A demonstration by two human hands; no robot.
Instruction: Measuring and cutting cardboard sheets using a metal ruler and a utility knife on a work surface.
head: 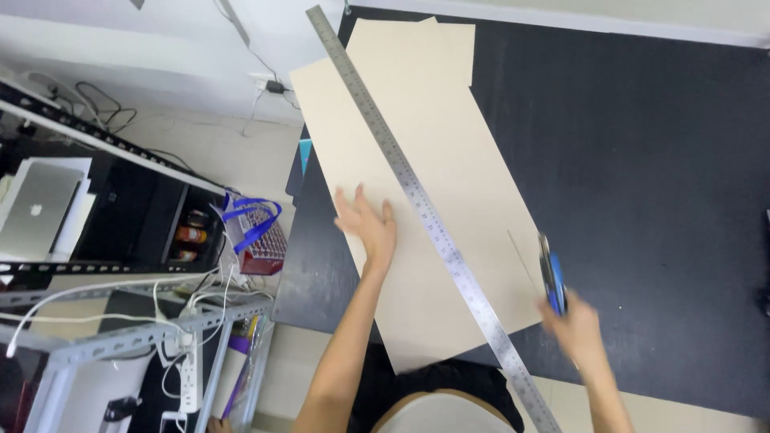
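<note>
A long beige cardboard sheet (pixel 417 176) lies on a black table (pixel 642 160). A long steel ruler (pixel 417 204) runs diagonally across the sheet from the top to the near table edge. My left hand (pixel 367 224) rests flat on the cardboard, fingers spread, just left of the ruler. My right hand (pixel 573 329) is at the sheet's near right corner and grips a blue and black utility knife (pixel 552 277), its tip pointing away from me near a thin cut line in the cardboard.
To the left, below the table, stand a metal shelf frame (pixel 136 329), cables and a power strip (pixel 188 369), a closed laptop (pixel 36 208) and a small basket with blue handles (pixel 257 232). A second beige sheet (pixel 453 44) sticks out under the first.
</note>
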